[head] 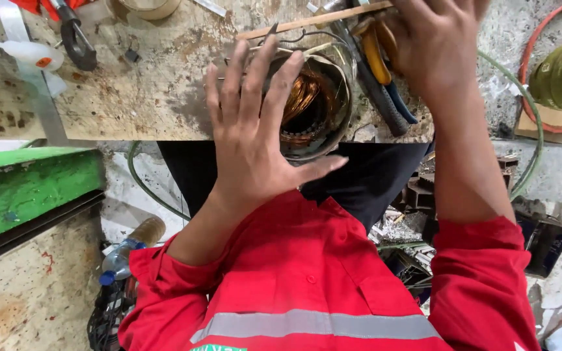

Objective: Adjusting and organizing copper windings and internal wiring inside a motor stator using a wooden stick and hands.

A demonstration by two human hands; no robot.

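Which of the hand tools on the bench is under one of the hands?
The yellow-and-blue-handled pliers lie under the right hand, beside the copper-wound stator. The dark clamp tool at far left lies apart from both hands.

A repair workshop: a stained tabletop (131, 97) strewn with pliers (378, 62), copper-wound motor stator (310, 107) and scrap metal parts (417, 195)

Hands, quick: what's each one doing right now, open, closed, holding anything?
Left hand: open, fingers spread, resting on the motor stator with copper windings.
Right hand: fingers curled near the yellow-handled pliers; grip cannot be told.
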